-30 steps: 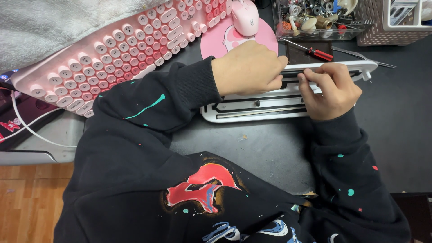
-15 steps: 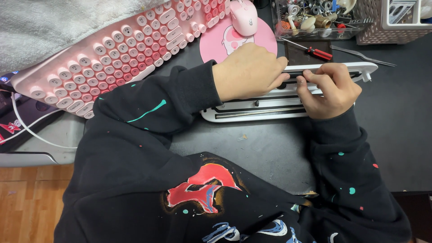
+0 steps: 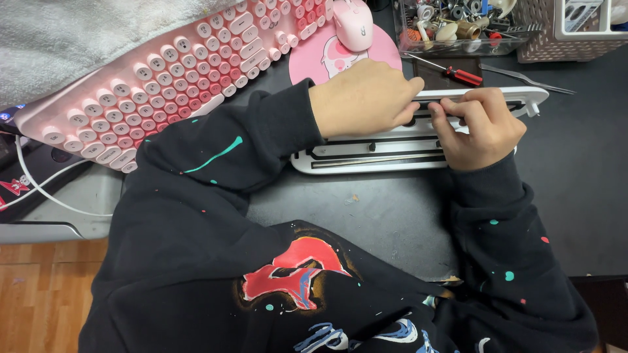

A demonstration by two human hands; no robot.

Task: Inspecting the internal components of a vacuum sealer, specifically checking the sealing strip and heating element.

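Worktop [image 3: 392,216]: black, bare along its near edge.
White frame [image 3: 366,153]: long slotted white plastic piece, flat on the worktop past mid-depth, running left to right.
Left hand [image 3: 363,98]: curled, palm down on the frame's far rail, fingertips beside the right hand's.
Right hand [image 3: 481,127]: clenched on the frame's right part, fingers pinching a thin strip at the far rail.
Screwdriver [image 3: 458,73]: red handle, just beyond the frame.
Tweezers [image 3: 523,77]: metal, right of the screwdriver.
Mouse pad [image 3: 327,55]: round, pink, carrying a pink mouse [image 3: 353,25].
Keyboard [image 3: 170,78]: pink, round keys, far left, set diagonally.
Parts tray [image 3: 458,26]: clear, far edge, small hardware inside.
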